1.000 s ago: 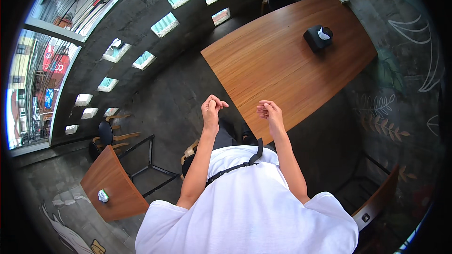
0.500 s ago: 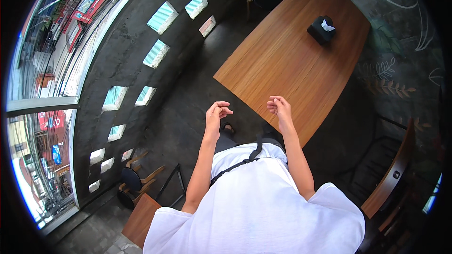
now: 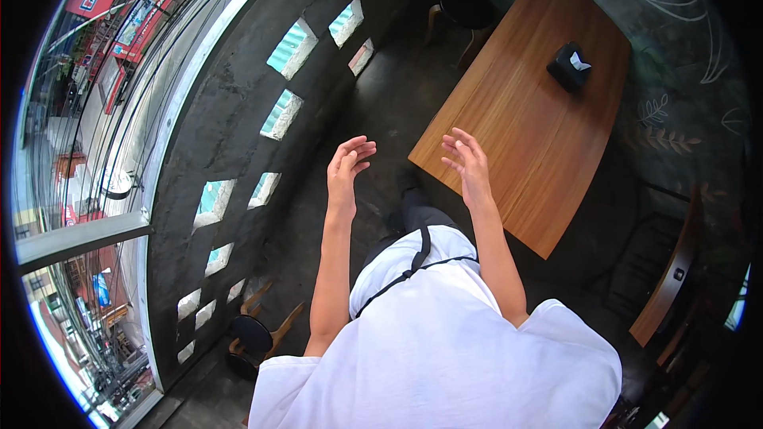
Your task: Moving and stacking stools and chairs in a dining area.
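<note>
Your left hand [image 3: 343, 175], right hand [image 3: 473, 167] opened wider than before, fingers slightly spread, curved. Straight-grained wooden table [image 3: 532, 119] ahead-right, near your right hand; boxy black tissue holder [image 3: 564, 71] sits on it.

A wood-grained tabletop [image 3: 517, 143] spans the right of centre; on its far half sits a black tissue box [image 3: 563, 78], white tissue [image 3: 579, 63] poking out. The dark floor [image 3: 381, 103] carries a black-seated wooden chair [image 3: 253, 335] at near left.
</note>
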A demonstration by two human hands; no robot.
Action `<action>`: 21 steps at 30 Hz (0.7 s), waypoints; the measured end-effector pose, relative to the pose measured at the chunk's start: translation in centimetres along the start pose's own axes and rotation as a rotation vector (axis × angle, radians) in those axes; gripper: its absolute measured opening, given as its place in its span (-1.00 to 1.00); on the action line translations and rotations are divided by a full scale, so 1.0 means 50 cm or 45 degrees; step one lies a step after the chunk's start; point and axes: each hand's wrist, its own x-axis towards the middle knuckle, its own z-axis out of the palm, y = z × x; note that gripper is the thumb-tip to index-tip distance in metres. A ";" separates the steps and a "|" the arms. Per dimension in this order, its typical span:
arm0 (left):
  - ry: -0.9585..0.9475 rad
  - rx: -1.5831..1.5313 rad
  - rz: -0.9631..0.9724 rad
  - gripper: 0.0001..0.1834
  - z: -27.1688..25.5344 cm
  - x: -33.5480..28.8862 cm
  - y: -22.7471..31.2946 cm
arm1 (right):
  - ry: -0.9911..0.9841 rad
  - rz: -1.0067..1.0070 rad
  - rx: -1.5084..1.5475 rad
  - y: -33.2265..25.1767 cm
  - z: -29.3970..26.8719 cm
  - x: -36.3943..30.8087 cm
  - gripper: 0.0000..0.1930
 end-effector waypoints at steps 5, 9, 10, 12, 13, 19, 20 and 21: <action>-0.087 0.057 0.003 -0.62 -0.012 0.097 0.050 | 0.053 -0.058 0.084 -0.006 0.057 0.104 -0.62; -0.195 0.163 -0.062 -0.64 -0.023 0.195 0.066 | 0.117 -0.079 0.137 -0.014 0.095 0.202 -0.62; -0.234 0.187 -0.068 -0.64 -0.023 0.227 0.070 | 0.117 -0.087 0.162 -0.020 0.105 0.226 -0.61; -0.228 0.226 -0.157 -0.68 -0.012 0.280 0.079 | 0.181 -0.102 0.212 -0.039 0.123 0.261 -0.62; -0.234 0.246 -0.187 -0.69 -0.004 0.304 0.084 | 0.182 -0.098 0.244 -0.049 0.129 0.275 -0.62; -0.367 0.357 -0.325 -0.82 0.041 0.488 0.067 | 0.313 -0.117 0.318 -0.097 0.149 0.348 -0.63; -0.410 0.337 -0.333 -0.82 0.056 0.518 0.062 | 0.367 -0.120 0.332 -0.103 0.144 0.355 -0.63; -0.441 0.260 -0.328 -0.81 0.083 0.543 0.065 | 0.378 -0.124 0.340 -0.107 0.140 0.357 -0.64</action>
